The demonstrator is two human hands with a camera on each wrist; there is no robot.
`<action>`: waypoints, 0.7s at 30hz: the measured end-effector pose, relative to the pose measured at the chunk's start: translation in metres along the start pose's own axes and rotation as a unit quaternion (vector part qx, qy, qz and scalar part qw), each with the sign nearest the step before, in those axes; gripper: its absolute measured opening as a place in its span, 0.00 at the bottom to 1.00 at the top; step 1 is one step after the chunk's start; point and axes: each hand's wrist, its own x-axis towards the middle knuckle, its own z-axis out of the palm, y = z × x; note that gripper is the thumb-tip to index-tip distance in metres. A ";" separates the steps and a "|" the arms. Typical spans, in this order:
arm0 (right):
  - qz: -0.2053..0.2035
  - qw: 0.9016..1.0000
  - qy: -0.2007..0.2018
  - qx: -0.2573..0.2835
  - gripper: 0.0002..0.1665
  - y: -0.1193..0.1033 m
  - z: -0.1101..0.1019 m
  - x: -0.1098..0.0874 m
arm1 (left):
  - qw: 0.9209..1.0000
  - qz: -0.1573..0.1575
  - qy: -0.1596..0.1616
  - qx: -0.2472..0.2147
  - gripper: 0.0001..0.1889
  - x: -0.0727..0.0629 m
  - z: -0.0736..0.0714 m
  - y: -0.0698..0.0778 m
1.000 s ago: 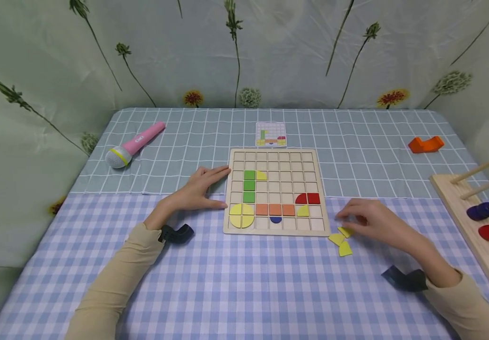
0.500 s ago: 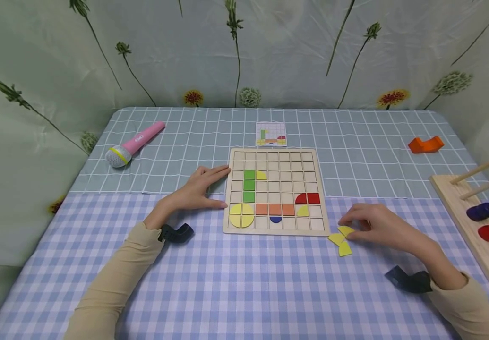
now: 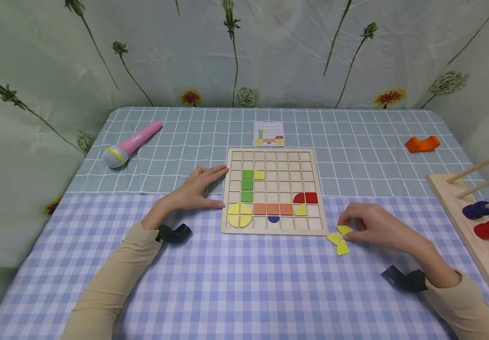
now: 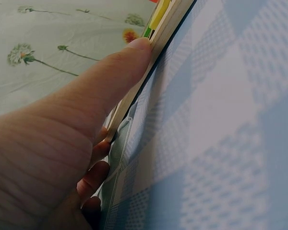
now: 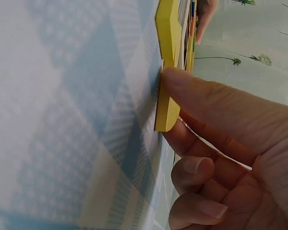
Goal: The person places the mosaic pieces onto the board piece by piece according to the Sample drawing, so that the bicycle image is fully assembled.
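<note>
On the checked cloth lies a wooden grid board (image 3: 274, 232) holding green, orange and red tiles, yellow quarter circles and a blue half circle. My left hand (image 3: 197, 191) rests at its left edge with fingers extended; in the left wrist view the thumb (image 4: 120, 64) lies along the board's side. Off the board's lower right corner, my right hand (image 3: 373, 224) pinches a yellow quarter-circle tile (image 5: 164, 108) between thumb and fingers, low over the cloth. Two more yellow quarter-circle tiles (image 3: 343, 248) lie right beside it.
Behind the board lies a small pattern card (image 3: 269, 133). A pink toy microphone (image 3: 133, 143) is at the back left, and an orange plastic piece (image 3: 423, 144) at the back right. A wooden bead rack (image 3: 452, 212) stands along the right edge.
My right hand has shifted slightly to the right, and its thumb and fingers have come onto the yellow quarter-circle tile. The left hand stays at the board's edge.
</note>
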 end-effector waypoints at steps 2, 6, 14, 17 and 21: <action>0.009 1.000 0.003 0.007 0.14 0.000 0.001 0.000 | 1.000 -0.001 -0.001 -0.001 0.50 0.000 0.000 0.001; 0.022 0.999 0.007 0.024 0.13 0.000 0.001 -0.001 | 1.000 -0.004 -0.005 -0.001 0.49 -0.001 0.000 0.002; 0.023 0.999 0.012 0.037 0.10 0.005 -0.001 -0.003 | 1.000 -0.007 -0.005 -0.001 0.50 -0.001 0.000 0.002; 0.014 0.999 0.010 0.050 0.10 0.008 -0.002 -0.003 | 1.000 -0.007 -0.006 0.000 0.50 -0.001 0.000 0.002; 0.005 0.998 0.022 0.061 0.10 0.011 -0.003 -0.004 | 1.000 -0.003 -0.005 0.000 0.50 -0.001 -0.001 0.003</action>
